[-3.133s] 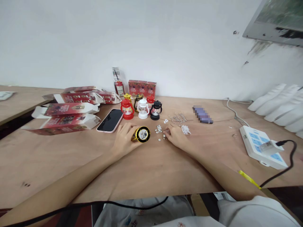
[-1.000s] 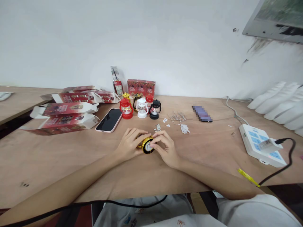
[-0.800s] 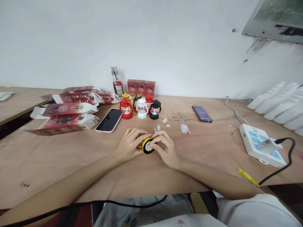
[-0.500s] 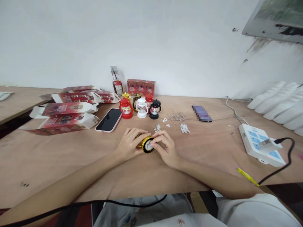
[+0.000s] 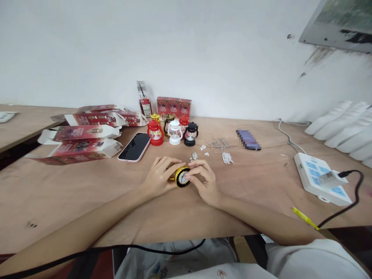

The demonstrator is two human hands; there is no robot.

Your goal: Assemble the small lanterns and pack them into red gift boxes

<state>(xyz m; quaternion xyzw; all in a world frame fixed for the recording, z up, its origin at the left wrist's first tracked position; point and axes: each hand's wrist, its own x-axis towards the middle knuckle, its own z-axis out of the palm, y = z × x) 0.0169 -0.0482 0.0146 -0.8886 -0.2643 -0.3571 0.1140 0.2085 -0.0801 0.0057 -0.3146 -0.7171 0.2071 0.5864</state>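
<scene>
A small gold toy lantern (image 5: 180, 177) lies on its side on the wooden table (image 5: 87, 186), its round base turned toward me. My left hand (image 5: 159, 176) is wrapped round its body. My right hand (image 5: 203, 180) pinches at the rim of the base with thumb and fingertips; whether something small is between them is hidden. Just beyond the hands lies a scatter of small white button cells (image 5: 194, 155).
Several toy lanterns, red (image 5: 155, 133), white (image 5: 175, 133) and black (image 5: 190, 134), stand behind a phone (image 5: 134, 147). Red cartons (image 5: 78, 145) lie at the left, metal clips (image 5: 218, 144) and a white power strip (image 5: 319, 178) at the right.
Three seconds ago my right hand was at the button cells; it has since come to the lantern's base. Both hands and the lantern drew slightly toward me, then stayed almost still.
</scene>
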